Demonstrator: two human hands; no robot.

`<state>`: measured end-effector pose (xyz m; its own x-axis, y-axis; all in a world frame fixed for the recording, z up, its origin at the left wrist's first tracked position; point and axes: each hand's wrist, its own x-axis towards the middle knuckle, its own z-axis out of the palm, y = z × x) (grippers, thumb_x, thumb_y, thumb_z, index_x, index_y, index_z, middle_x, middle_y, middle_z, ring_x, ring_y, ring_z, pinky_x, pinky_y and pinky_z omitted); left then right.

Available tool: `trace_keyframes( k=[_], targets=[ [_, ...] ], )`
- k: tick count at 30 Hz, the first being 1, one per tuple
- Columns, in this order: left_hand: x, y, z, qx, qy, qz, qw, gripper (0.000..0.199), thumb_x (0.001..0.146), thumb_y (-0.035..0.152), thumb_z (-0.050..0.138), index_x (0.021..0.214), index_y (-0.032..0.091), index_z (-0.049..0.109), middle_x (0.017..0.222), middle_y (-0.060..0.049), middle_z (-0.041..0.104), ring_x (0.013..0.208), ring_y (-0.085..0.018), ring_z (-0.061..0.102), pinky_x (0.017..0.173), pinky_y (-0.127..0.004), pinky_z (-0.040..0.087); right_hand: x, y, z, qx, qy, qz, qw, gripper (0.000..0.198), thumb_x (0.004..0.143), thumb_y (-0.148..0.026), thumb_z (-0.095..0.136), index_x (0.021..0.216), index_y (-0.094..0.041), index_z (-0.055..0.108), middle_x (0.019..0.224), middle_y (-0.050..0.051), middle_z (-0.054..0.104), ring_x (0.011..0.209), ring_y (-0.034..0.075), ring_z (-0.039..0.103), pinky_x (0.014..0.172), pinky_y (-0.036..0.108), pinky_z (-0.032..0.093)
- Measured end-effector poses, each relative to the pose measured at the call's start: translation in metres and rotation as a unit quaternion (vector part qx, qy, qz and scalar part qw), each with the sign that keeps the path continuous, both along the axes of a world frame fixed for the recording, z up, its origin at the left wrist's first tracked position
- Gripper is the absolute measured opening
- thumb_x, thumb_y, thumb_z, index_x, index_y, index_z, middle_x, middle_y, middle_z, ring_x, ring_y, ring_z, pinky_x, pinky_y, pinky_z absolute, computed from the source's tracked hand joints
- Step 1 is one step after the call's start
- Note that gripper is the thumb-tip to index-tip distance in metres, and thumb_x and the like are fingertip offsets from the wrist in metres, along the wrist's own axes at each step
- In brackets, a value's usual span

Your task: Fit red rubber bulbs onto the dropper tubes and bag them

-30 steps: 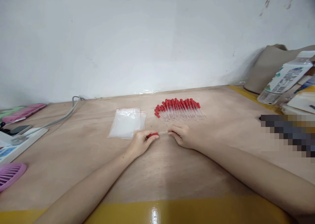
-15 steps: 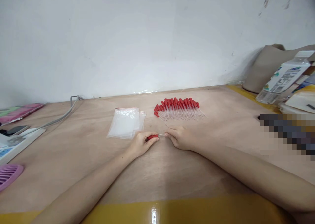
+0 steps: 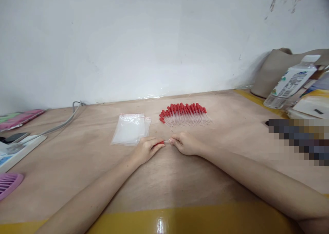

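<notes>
Low over the table, my left hand (image 3: 147, 149) is closed around the red rubber bulb of a dropper (image 3: 160, 143). My right hand (image 3: 185, 143) pinches the dropper's thin clear tube from the other side, so it lies roughly level between the two hands. Whether more than one dropper is in the grip, I cannot tell. Behind my hands, a fanned row of red-bulbed droppers (image 3: 186, 114) lies with the bulbs toward the wall and the clear tubes toward me. Just beyond my left hand, clear zip bags (image 3: 130, 129) with red-lined tops lie overlapped.
At left are a white power strip (image 3: 24, 153) with a grey cable (image 3: 64, 122), a phone (image 3: 16, 137), a pink packet (image 3: 22, 120) and a purple fan (image 3: 10, 185). On the right, a plastic bottle (image 3: 290, 83) leans by a beige bag (image 3: 268, 71).
The view has shifted slightly. Both hands keep hold of the dropper in nearly the same spot, and less of its red bulb shows past my left fingers.
</notes>
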<state>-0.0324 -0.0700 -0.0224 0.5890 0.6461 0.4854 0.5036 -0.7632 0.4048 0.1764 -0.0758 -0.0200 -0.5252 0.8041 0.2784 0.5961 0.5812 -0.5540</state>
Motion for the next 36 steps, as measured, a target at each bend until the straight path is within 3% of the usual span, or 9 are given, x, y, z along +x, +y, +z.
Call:
trace_keyframes(
  k=[4, 8, 12, 14, 16, 18, 25, 31, 36],
  targets=[
    [0.005, 0.003, 0.002, -0.075, -0.13, 0.033, 0.988, 0.019, 0.076, 0.033, 0.063, 0.088, 0.019, 0.068, 0.08, -0.006, 0.069, 0.07, -0.016, 0.063, 0.066, -0.026, 0.049, -0.005, 0.001, -0.005, -0.049, 0.082, -0.015, 0.995, 0.03, 0.089, -0.029, 0.039, 0.068, -0.017, 0.058, 0.059, -0.002, 0.054, 0.054, 0.01, 0.047, 0.055, 0.022, 0.034],
    [0.018, 0.0, 0.008, -0.24, -0.325, 0.074, 0.912, 0.035, 0.065, 0.031, 0.071, 0.095, 0.016, 0.06, 0.07, 0.001, 0.064, 0.066, -0.012, 0.061, 0.066, -0.024, 0.05, -0.012, -0.002, -0.009, -0.07, 0.169, -0.007, 0.983, 0.036, 0.091, -0.037, 0.032, 0.078, -0.016, 0.059, 0.063, -0.002, 0.054, 0.057, 0.01, 0.047, 0.056, 0.023, 0.037],
    [0.025, 0.001, 0.02, -0.341, -0.425, 0.079, 0.835, 0.035, 0.066, 0.027, 0.069, 0.092, 0.018, 0.048, 0.064, 0.006, 0.056, 0.065, -0.01, 0.061, 0.068, -0.026, 0.052, -0.009, -0.008, -0.006, -0.059, 0.159, 0.049, 0.984, 0.029, 0.089, -0.037, 0.039, 0.091, -0.018, 0.06, 0.071, 0.0, 0.058, 0.063, 0.011, 0.05, 0.06, 0.023, 0.04],
    [0.026, 0.013, 0.029, -0.362, -0.435, 0.121, 0.816, 0.034, 0.067, 0.022, 0.067, 0.09, 0.019, 0.042, 0.063, 0.007, 0.055, 0.061, -0.01, 0.061, 0.066, -0.027, 0.053, 0.0, -0.009, -0.005, -0.059, 0.163, 0.033, 0.984, 0.029, 0.088, -0.037, 0.042, 0.102, -0.018, 0.059, 0.079, 0.002, 0.061, 0.067, 0.012, 0.053, 0.06, 0.024, 0.042],
    [0.027, 0.034, 0.039, -0.354, -0.39, 0.175, 0.832, 0.033, 0.066, 0.014, 0.065, 0.088, 0.019, 0.039, 0.063, 0.007, 0.054, 0.056, -0.009, 0.06, 0.063, -0.027, 0.053, 0.012, -0.008, -0.005, -0.055, 0.151, 0.0, 0.987, 0.029, 0.086, -0.036, 0.045, 0.103, -0.018, 0.059, 0.081, 0.003, 0.063, 0.067, 0.013, 0.055, 0.06, 0.025, 0.043],
    [0.032, 0.061, 0.047, -0.361, -0.311, 0.185, 0.859, 0.029, 0.066, 0.008, 0.062, 0.084, 0.017, 0.041, 0.061, 0.006, 0.053, 0.053, -0.008, 0.059, 0.063, -0.026, 0.053, 0.026, -0.004, -0.006, -0.034, 0.12, -0.027, 0.992, 0.023, 0.084, -0.032, 0.048, 0.095, -0.017, 0.062, 0.081, 0.004, 0.065, 0.068, 0.014, 0.056, 0.062, 0.026, 0.043],
    [0.069, 0.132, 0.054, -0.345, -0.187, 0.23, 0.89, 0.029, 0.06, 0.002, 0.064, 0.078, 0.015, 0.046, 0.055, 0.003, 0.055, 0.047, -0.013, 0.059, 0.056, -0.027, 0.051, 0.043, 0.005, -0.005, 0.023, 0.058, -0.07, 0.996, 0.014, 0.082, -0.022, 0.05, 0.083, -0.016, 0.063, 0.076, 0.004, 0.064, 0.065, 0.013, 0.055, 0.06, 0.025, 0.041],
    [0.08, 0.147, 0.054, -0.309, -0.08, 0.255, 0.913, 0.036, 0.058, 0.013, 0.071, 0.089, 0.012, 0.054, 0.061, -0.003, 0.061, 0.056, -0.019, 0.063, 0.058, -0.03, 0.05, 0.039, 0.006, -0.006, 0.022, 0.055, -0.065, 0.996, 0.014, 0.082, -0.021, 0.05, 0.083, -0.016, 0.063, 0.075, 0.003, 0.062, 0.066, 0.013, 0.055, 0.06, 0.024, 0.041],
    [0.054, 0.14, 0.062, -0.181, -0.017, 0.288, 0.94, 0.039, 0.066, 0.027, 0.067, 0.1, 0.012, 0.057, 0.088, -0.011, 0.063, 0.088, -0.027, 0.061, 0.084, -0.039, 0.044, 0.041, 0.007, -0.008, 0.038, 0.056, -0.056, 0.996, 0.013, 0.082, -0.02, 0.051, 0.082, -0.016, 0.063, 0.075, 0.003, 0.061, 0.066, 0.012, 0.054, 0.06, 0.023, 0.041]
  ],
)
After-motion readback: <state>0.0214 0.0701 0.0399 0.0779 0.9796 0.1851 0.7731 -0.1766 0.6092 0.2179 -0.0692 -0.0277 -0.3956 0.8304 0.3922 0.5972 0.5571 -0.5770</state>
